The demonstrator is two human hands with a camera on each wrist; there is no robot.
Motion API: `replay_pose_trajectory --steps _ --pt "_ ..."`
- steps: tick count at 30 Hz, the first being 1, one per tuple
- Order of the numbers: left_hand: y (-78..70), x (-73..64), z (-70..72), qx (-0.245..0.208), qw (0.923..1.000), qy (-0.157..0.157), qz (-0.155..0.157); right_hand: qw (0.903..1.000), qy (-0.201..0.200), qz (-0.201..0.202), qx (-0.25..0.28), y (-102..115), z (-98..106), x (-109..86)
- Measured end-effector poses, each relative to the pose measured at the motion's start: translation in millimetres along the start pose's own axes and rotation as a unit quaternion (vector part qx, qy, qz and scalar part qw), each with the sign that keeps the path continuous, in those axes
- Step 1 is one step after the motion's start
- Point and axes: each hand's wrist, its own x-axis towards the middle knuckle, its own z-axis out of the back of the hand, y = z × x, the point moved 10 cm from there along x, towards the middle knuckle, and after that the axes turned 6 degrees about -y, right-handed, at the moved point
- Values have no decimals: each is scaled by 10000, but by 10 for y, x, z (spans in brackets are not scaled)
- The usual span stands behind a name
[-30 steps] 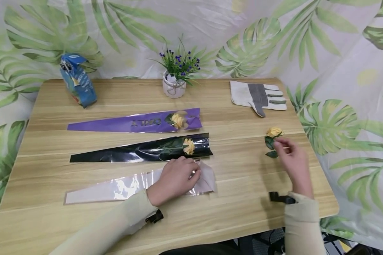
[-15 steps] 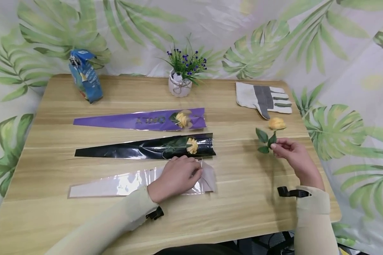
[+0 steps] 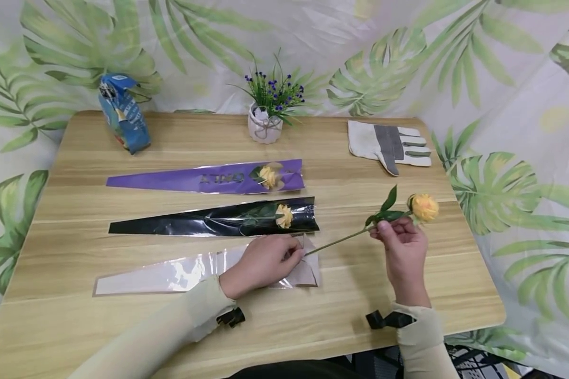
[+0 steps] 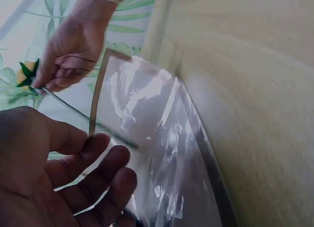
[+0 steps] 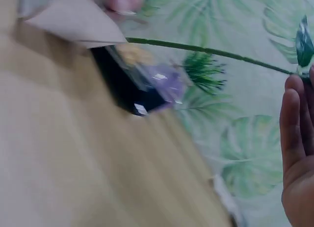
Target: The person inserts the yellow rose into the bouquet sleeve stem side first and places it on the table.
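My left hand [image 3: 263, 261] lies over the wide end of a clear, pale-backed flower sleeve [image 3: 185, 273]. In the left wrist view, its thumb and forefinger pinch the rim of that sleeve [image 4: 142, 104]. Between thumb and fingers, my right hand [image 3: 406, 252] grips a yellow artificial rose [image 3: 424, 207] just below the bloom. The rose's long green stem [image 3: 339, 242] slants down to the left. Its tip [image 4: 130, 142] reaches past the rim and overlaps the sleeve's mouth in the left wrist view.
Behind lie a black sleeve [image 3: 170, 226] and a purple sleeve [image 3: 166, 180], each with a yellow rose inside. Along the back stand a blue packet [image 3: 125, 118] and a potted plant [image 3: 264, 126]. A white-and-grey work glove [image 3: 386, 143] lies at the back right.
My right hand has lifted the rose off the right side of the table, turned it and brought its stem leftward to the clear sleeve. The left hand stays at the sleeve's mouth.
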Motion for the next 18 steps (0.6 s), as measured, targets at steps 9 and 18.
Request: replay_pose_trajectory --steps 9,18 --pt "5 29 49 -238 9996 -90 117 9983 22 -574 -5 -343 80 -319" --pt "-25 60 51 -395 9991 -14 166 9972 510 -418 366 -408 29 -427"
